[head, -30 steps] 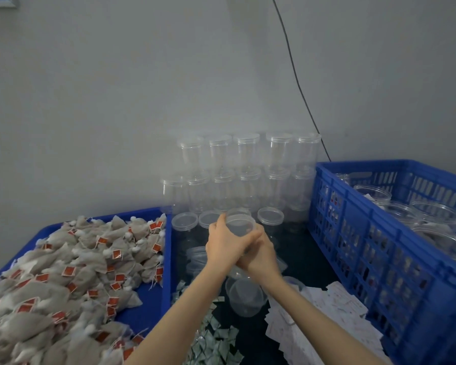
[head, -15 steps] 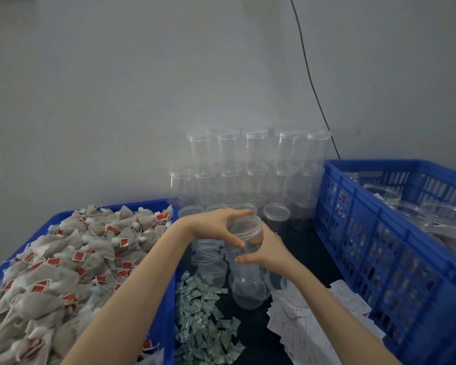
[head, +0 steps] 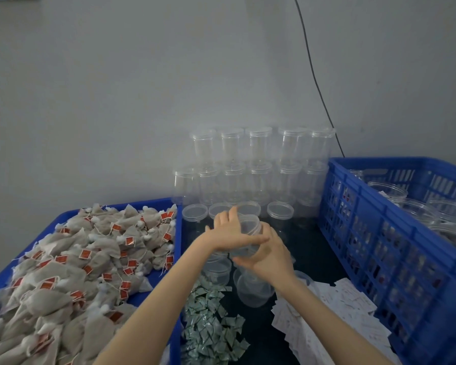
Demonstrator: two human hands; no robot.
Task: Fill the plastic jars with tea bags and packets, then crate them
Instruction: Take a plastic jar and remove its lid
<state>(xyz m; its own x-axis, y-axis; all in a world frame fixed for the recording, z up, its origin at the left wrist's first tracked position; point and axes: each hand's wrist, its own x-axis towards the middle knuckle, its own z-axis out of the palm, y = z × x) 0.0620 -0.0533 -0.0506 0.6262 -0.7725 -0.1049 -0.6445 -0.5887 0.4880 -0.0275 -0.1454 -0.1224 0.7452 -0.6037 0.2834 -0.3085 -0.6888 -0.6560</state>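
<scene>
2 hands meet over the dark table (head: 308, 248): we note the left hand (head: 228, 233) curled over the lid end of a clear plastic jar (head: 248, 234) and the right hand (head: 270, 255) cupping its body from below. Much of the jar is hidden behind the fingers, and its clear wall blurs into the stacked empty jars (head: 258, 164) behind (edges hard to trace). Its long axis looks tilted, lid end away from us; exact angle unclear. We see tea bags (head: 71, 262) in the blue tray (head: 178, 214) at left, green packets (head: 211, 322) nearer us, and the blue crate (head: 379, 233) at right, cut off by the frame.
</scene>
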